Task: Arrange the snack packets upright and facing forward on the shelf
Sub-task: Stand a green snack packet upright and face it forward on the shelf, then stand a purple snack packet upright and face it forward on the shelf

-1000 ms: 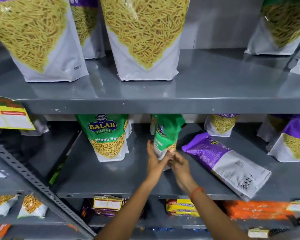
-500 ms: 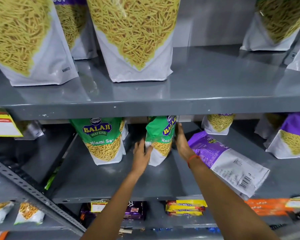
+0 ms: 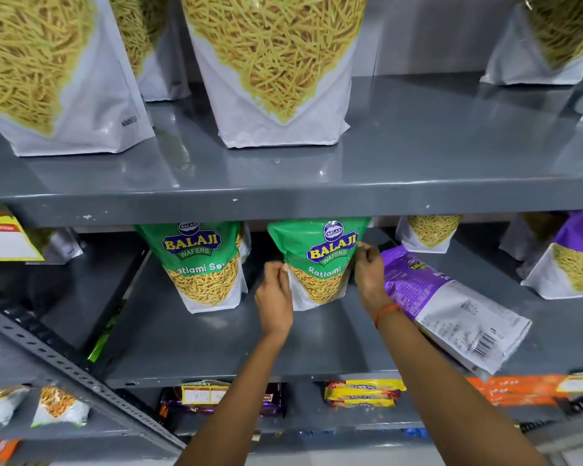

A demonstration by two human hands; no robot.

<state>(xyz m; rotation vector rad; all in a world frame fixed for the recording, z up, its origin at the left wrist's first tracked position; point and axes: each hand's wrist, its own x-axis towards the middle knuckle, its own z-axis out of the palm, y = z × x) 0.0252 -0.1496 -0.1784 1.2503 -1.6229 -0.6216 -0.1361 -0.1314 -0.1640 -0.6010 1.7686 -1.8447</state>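
Observation:
A green Balaji sev packet (image 3: 320,260) stands upright on the middle grey shelf (image 3: 216,344), its front facing me. My left hand (image 3: 274,294) pinches its left edge and my right hand (image 3: 369,274) grips its right edge. A second green packet (image 3: 202,264) stands upright to the left, facing forward. Just right of my right wrist a purple packet (image 3: 451,307) lies flat on its face, barcode side up, reaching past the shelf's front edge.
Purple-and-white sev packets (image 3: 569,260) stand at the right and back of the same shelf. Large white sev bags (image 3: 273,72) stand on the upper shelf (image 3: 384,183). Yellow packs (image 3: 362,393) and orange packs lie on the lower shelf. A perforated grey strut (image 3: 64,368) slants at the left.
The green packet was turned from side-on to front-facing and now stands straighter. My hands shifted from its lower part out to its two side edges.

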